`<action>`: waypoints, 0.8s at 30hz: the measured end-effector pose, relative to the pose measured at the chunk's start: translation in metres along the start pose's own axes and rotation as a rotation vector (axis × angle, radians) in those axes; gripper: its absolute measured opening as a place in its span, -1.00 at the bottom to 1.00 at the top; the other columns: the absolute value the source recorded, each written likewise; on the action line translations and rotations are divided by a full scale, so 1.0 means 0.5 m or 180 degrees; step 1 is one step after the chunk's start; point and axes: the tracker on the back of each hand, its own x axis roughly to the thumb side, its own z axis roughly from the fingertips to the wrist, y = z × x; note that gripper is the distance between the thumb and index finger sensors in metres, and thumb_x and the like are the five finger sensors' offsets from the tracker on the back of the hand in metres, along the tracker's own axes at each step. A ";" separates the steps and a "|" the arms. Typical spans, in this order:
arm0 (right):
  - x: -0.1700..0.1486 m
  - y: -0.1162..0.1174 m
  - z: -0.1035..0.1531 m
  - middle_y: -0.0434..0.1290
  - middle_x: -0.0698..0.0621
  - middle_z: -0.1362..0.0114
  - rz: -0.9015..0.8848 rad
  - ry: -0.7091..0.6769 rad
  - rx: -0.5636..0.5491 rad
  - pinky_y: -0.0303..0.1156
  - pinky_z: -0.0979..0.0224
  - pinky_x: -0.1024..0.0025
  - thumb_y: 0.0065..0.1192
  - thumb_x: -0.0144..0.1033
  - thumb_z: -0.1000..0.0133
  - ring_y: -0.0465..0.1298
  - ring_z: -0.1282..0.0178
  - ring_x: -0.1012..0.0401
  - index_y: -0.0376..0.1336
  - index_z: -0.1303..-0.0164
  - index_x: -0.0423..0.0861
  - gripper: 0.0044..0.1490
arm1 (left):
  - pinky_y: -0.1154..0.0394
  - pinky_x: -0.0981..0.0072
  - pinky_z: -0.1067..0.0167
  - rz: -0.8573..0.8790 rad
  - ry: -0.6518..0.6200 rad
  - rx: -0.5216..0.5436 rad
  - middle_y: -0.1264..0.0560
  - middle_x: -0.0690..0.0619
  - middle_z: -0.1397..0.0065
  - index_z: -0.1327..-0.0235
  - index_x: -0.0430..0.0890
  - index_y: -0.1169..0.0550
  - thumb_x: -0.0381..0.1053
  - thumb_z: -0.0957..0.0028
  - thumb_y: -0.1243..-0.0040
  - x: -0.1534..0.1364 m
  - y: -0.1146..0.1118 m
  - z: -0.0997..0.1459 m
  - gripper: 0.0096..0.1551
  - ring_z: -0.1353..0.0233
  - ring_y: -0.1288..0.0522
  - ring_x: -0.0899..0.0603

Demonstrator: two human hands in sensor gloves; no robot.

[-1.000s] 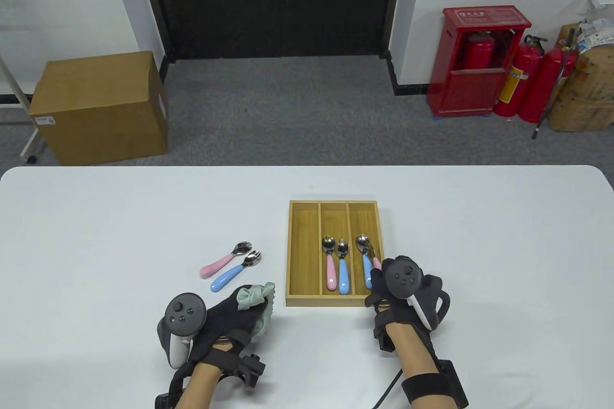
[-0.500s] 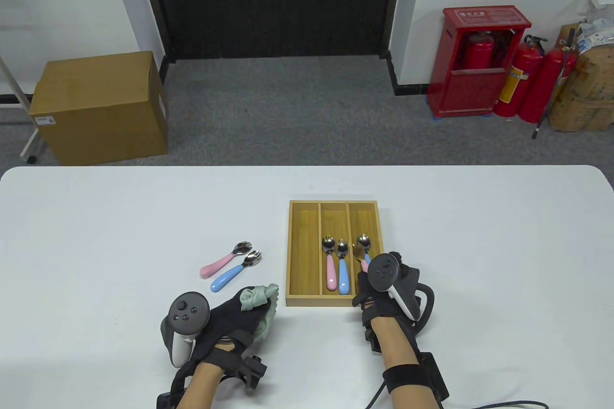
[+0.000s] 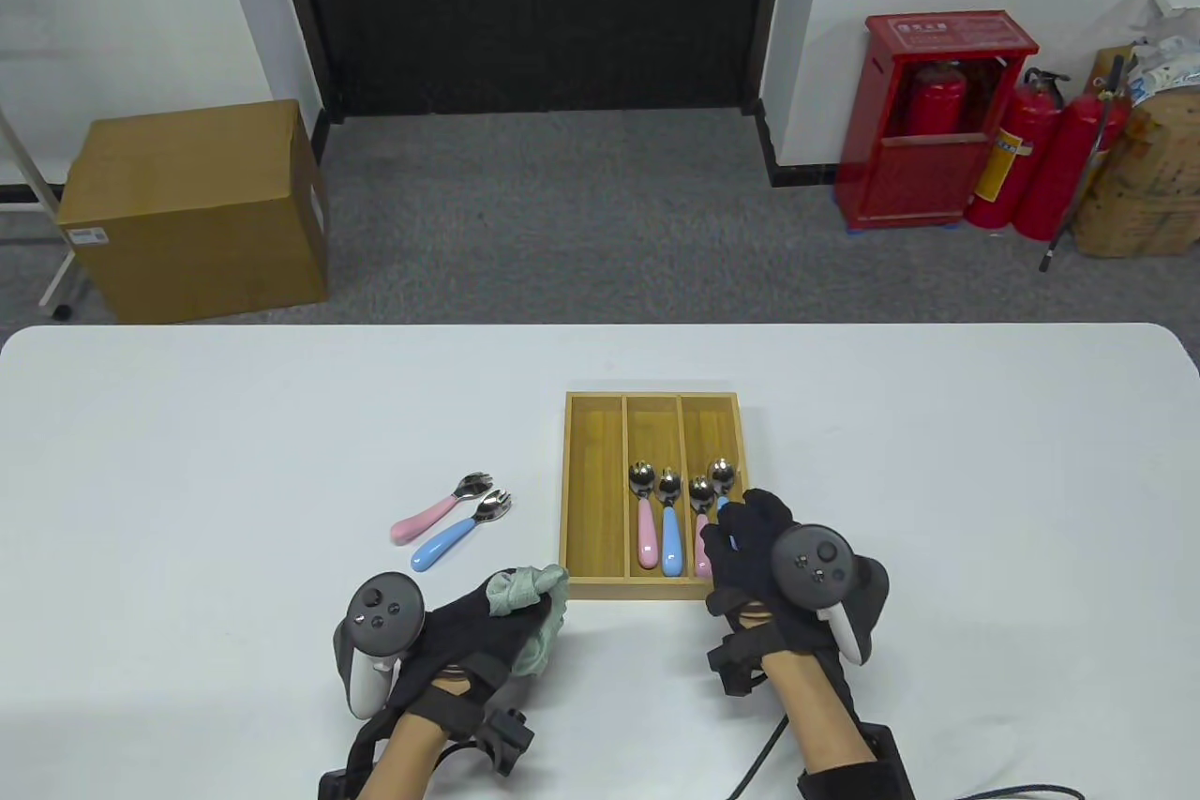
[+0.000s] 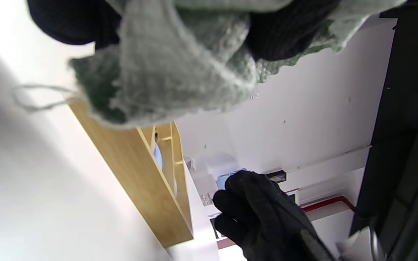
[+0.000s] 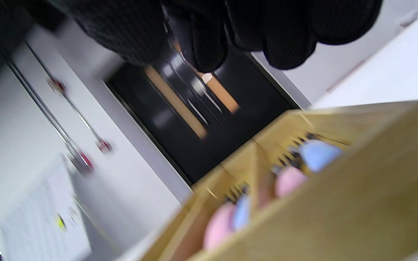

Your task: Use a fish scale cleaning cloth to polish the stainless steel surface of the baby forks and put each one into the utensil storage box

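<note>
The wooden utensil box (image 3: 592, 500) holds a pink-handled (image 3: 645, 537) and a blue-handled fork (image 3: 671, 545) in its middle slot. In its right slot lie another pink one (image 3: 701, 554) and a blue one (image 3: 721, 474). My right hand (image 3: 745, 523) hovers over that slot's near end with fingers relaxed, covering the blue handle and gripping nothing. My left hand (image 3: 497, 614) grips the bunched green cloth (image 3: 534, 589) at the box's near left corner. A pink fork (image 3: 439, 511) and a blue fork (image 3: 459, 533) lie on the table left of the box.
The left wrist view shows the cloth (image 4: 165, 72) above the box wall (image 4: 147, 188), with the right hand (image 4: 263, 217) beyond. Blurred handles sit inside the box (image 5: 339, 217) in the right wrist view. The box's left slot holds nothing.
My right hand has let go of the pink-handled fork, which now lies in the right slot left of the blue one. My left hand has shifted right with the cloth.
</note>
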 end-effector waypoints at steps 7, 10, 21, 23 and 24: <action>0.015 0.004 0.011 0.27 -0.27 -0.47 -0.0604 -0.0350 0.0348 0.38 -0.16 -0.15 0.32 -0.09 -0.03 0.43 -0.24 -0.16 0.36 -0.20 -0.13 -0.41 | -0.43 -0.24 -0.22 0.0361 -0.0015 -0.0140 -0.66 -0.08 -0.19 -0.26 -0.09 -0.57 0.20 -0.12 -0.26 -0.007 -0.009 0.000 -0.44 -0.20 -0.67 -0.24; 0.028 0.022 0.019 0.21 -0.29 -0.51 -0.1020 -0.0519 0.0659 0.35 -0.20 -0.18 0.36 -0.06 -0.02 0.39 -0.28 -0.19 0.33 -0.27 -0.11 -0.34 | -0.41 -0.24 -0.25 0.0527 -0.0012 -0.0246 -0.63 -0.08 -0.25 -0.33 -0.09 -0.52 0.23 -0.13 -0.23 -0.009 -0.017 0.000 -0.38 -0.25 -0.64 -0.24; 0.116 0.090 0.062 -0.07 -0.27 -0.68 -0.1671 -0.0993 0.2217 0.11 -0.38 -0.33 0.40 0.09 -0.01 0.13 -0.49 -0.28 0.17 -0.53 0.12 -0.13 | -0.26 -0.37 -0.33 0.1018 0.0085 -0.2182 -0.39 -0.17 -0.51 -0.55 -0.17 -0.25 0.32 -0.15 -0.19 0.004 -0.107 0.000 -0.11 -0.49 -0.44 -0.35; 0.124 0.100 0.067 -0.13 -0.25 -0.70 -0.1714 -0.1001 0.2531 0.07 -0.39 -0.34 0.39 0.01 -0.03 0.08 -0.52 -0.29 0.15 -0.54 0.17 -0.16 | -0.23 -0.38 -0.34 0.1225 0.0114 -0.2534 -0.36 -0.19 -0.52 -0.55 -0.19 -0.22 0.31 -0.15 -0.20 0.006 -0.126 0.004 -0.10 -0.50 -0.40 -0.36; 0.126 0.105 0.069 -0.15 -0.24 -0.70 -0.1727 -0.0986 0.2732 0.06 -0.40 -0.34 0.36 0.00 -0.05 0.06 -0.53 -0.29 0.16 -0.54 0.18 -0.19 | -0.22 -0.39 -0.34 0.1315 0.0120 -0.2637 -0.36 -0.21 -0.52 -0.54 -0.21 -0.23 0.29 -0.15 -0.21 0.006 -0.134 0.006 -0.10 -0.50 -0.40 -0.37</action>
